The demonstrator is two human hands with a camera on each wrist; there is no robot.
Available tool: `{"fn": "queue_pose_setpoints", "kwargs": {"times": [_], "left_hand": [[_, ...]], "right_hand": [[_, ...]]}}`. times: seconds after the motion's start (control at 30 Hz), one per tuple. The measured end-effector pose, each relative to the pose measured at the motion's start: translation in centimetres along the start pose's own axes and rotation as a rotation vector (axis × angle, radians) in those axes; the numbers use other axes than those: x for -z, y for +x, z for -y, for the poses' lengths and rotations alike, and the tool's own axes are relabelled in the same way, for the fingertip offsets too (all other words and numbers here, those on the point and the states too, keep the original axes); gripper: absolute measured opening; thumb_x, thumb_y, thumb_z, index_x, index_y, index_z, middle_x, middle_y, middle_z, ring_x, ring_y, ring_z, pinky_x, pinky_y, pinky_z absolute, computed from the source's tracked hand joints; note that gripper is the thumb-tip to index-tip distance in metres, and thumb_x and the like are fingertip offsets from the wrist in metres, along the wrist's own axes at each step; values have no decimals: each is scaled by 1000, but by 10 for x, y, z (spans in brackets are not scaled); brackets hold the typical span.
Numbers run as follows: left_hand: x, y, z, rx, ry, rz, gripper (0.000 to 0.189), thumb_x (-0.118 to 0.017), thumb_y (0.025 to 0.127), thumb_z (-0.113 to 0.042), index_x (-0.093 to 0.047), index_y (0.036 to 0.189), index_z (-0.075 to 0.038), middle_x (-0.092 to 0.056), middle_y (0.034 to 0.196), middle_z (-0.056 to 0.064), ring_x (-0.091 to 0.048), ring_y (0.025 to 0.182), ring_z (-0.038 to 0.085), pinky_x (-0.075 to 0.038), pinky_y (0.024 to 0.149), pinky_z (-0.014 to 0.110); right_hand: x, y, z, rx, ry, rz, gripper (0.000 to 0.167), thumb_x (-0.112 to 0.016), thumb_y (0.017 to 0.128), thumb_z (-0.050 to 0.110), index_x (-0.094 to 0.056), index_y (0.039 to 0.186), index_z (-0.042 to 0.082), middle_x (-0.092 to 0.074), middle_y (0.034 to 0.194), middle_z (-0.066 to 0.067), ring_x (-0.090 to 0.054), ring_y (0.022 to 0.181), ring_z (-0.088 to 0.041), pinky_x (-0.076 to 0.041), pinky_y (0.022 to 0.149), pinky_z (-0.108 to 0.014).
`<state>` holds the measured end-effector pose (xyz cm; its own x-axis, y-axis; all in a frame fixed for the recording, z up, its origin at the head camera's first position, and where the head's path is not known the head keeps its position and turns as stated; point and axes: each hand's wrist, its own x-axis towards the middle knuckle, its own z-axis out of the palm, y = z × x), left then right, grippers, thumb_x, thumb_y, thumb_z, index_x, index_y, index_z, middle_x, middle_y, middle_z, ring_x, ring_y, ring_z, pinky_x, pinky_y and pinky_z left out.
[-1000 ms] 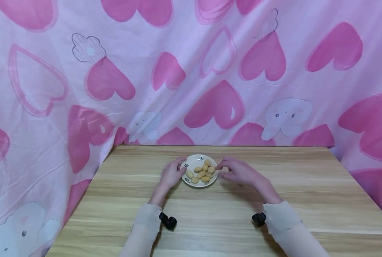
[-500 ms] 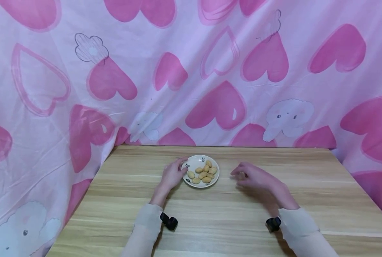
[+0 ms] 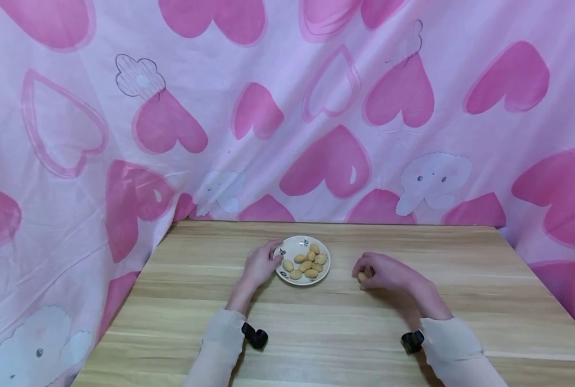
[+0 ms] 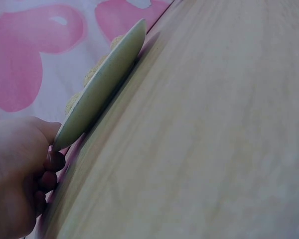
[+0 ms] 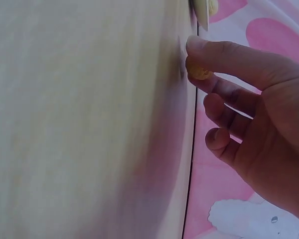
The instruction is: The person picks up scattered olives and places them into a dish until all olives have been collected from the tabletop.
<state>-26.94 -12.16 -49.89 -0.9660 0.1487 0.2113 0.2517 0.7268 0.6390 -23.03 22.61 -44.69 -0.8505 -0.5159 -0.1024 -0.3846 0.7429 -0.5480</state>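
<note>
A small white plate (image 3: 294, 244) with dark printed marks lies on the table, bearing several tan oval nut-like pieces (image 3: 305, 266). My left hand (image 3: 260, 266) grips its left rim; in the left wrist view the thumb is at the plate's edge (image 4: 102, 89) and the other fingers curl below. To the right of the plate, my right hand (image 3: 384, 271) pinches one more tan oval piece (image 3: 362, 277) between thumb and index finger. The right wrist view shows that piece (image 5: 198, 69) as rough and golden brown, with the remaining fingers loosely curled, close over the tabletop.
The wood-grain table (image 3: 316, 338) stretches around both hands. Behind it hangs a pink cloth (image 3: 219, 123) with hearts and white animal figures. Each wrist wears a small black camera, one on the left (image 3: 255, 336) and one on the right (image 3: 412, 341).
My right hand has moved right, away from the plate's edge, then slightly down. A tan oval piece now shows between its fingertips. The left hand keeps its grip on the plate.
</note>
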Motion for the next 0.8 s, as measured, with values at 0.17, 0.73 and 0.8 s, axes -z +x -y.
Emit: {"fn": "queue_pose_setpoints", "kwargs": {"times": [0.17,0.73,0.8], "left_hand": [[-1,-2,-1,-7,0,4,45,-68,91,-23,-61,135,-15,-52,68,-5,-46,61,12,-40,89,43],[1,2,0,-1,-5,6,45,-68,92,-24,-60,136,-16,-53,69,-3,-49,65,14,-40,91,44],[1,1,1,-2,-5,9,45,-68,92,-23,-60,135,-16,-53,69,-4,-50,67,15,-39,90,43]], "right_hand": [[-1,7,10,17,-5,-42,20,-74,86,14,-72,105,21,-61,97,5,-53,82,-12,-46,71,-25],[-7,73,60,167,-74,-116,26,-78,85,26,-74,109,19,-63,103,5,-56,83,-14,-47,72,-28],[-9,81,63,166,-69,-112,26,-77,86,28,-74,110,18,-62,102,5,-57,86,-17,-48,74,-30]]}}
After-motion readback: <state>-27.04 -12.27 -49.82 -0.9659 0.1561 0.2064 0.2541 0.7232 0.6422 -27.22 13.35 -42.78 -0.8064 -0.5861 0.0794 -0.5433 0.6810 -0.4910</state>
